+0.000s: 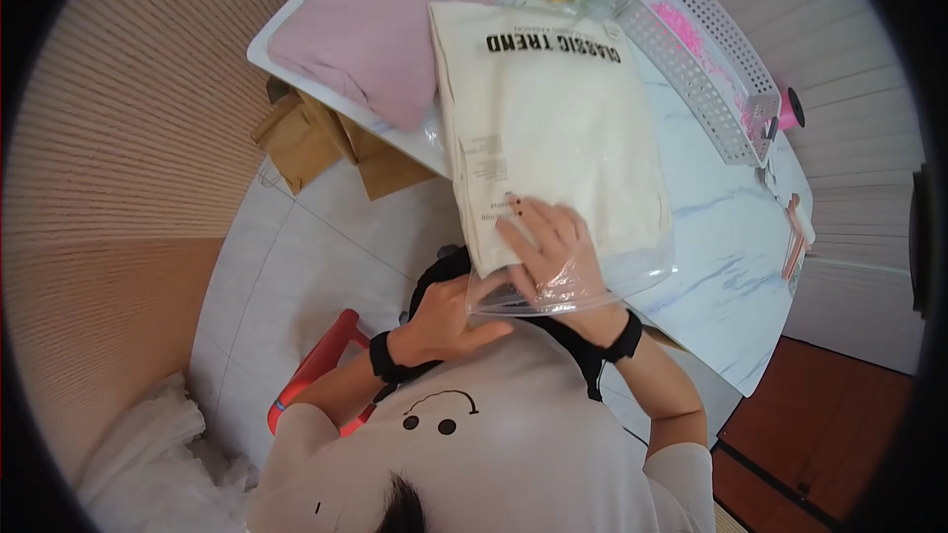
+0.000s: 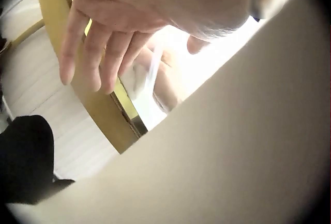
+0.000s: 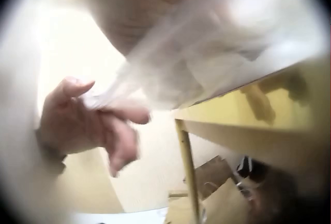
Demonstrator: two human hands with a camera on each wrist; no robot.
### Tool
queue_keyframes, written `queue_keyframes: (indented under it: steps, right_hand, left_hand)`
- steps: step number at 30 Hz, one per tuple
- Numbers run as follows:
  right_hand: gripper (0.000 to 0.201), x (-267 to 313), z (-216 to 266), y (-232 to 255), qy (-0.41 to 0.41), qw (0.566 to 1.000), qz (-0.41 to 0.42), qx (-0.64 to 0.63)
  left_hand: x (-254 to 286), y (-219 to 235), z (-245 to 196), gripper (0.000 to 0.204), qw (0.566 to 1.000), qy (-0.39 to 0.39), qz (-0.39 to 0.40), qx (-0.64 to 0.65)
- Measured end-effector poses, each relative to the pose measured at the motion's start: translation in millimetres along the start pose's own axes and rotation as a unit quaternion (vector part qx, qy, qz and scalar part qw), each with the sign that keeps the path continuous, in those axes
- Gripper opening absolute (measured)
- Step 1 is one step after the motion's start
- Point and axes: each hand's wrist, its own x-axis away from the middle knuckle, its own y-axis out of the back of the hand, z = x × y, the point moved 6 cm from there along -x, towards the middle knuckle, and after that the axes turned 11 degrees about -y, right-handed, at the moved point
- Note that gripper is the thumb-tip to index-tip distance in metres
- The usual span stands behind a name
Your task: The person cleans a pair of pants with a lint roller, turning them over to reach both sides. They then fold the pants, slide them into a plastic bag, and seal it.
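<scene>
A folded cream garment (image 1: 553, 128) printed "CLASSIC TREND" lies in a clear plastic bag (image 1: 642, 271) on the table, the bag's mouth toward the person. My right hand (image 1: 563, 262) is under the clear film at that end, its spread fingers resting on the garment's lower part. Beside it, my left hand (image 1: 444, 321) is at the bag's left corner, thumb stretched out and fingertips partly behind the film. The left wrist view shows the left hand's fingers (image 2: 93, 58) extended and apart.
A pink folded garment (image 1: 385, 20) lies at the table's far left. On the marbled tabletop (image 1: 711, 227), a white perforated basket (image 1: 736, 128) holds bright pink material, with a pink spool (image 1: 792, 109) beside it. Brown cardboard (image 1: 296, 148) is below the table, and a red stool (image 1: 316, 370) stands left.
</scene>
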Motion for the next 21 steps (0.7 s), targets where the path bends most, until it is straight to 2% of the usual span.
queue_keyframes:
  steps: [3,4,7,10,13,16,19,21]
  right_hand:
    - [0.051,4,-4,4,-0.018,0.999,-0.029,-0.020]
    - [0.052,3,-2,3,-0.013,0.999,0.008,-0.030]
    - [0.055,-5,13,1,0.008,1.000,0.030,0.003]
    - [0.066,-8,19,-17,0.023,0.996,0.063,0.065]
    - [0.069,-13,23,-3,-0.056,0.991,0.094,-0.083]
    - [0.073,-20,22,-3,-0.100,0.983,0.023,-0.149]
    - [0.076,-26,35,-14,0.025,0.992,0.105,-0.059]
    - [0.077,-24,29,-16,0.076,0.989,0.119,-0.050]
  left_hand:
    - [20,13,32,0.058,0.972,0.106,-0.008,0.208]
    - [24,16,43,0.070,0.957,0.142,-0.040,0.252]
    - [19,26,63,0.077,0.890,0.196,-0.139,0.387]
    - [-6,30,66,0.078,0.861,0.218,-0.145,0.436]
    - [-26,38,58,0.079,0.866,0.236,-0.115,0.426]
    - [-31,33,53,0.076,0.843,0.234,-0.101,0.473]
    - [-36,26,51,0.067,0.802,0.271,-0.183,0.500]
    - [-39,26,52,0.062,0.777,0.249,-0.174,0.551]
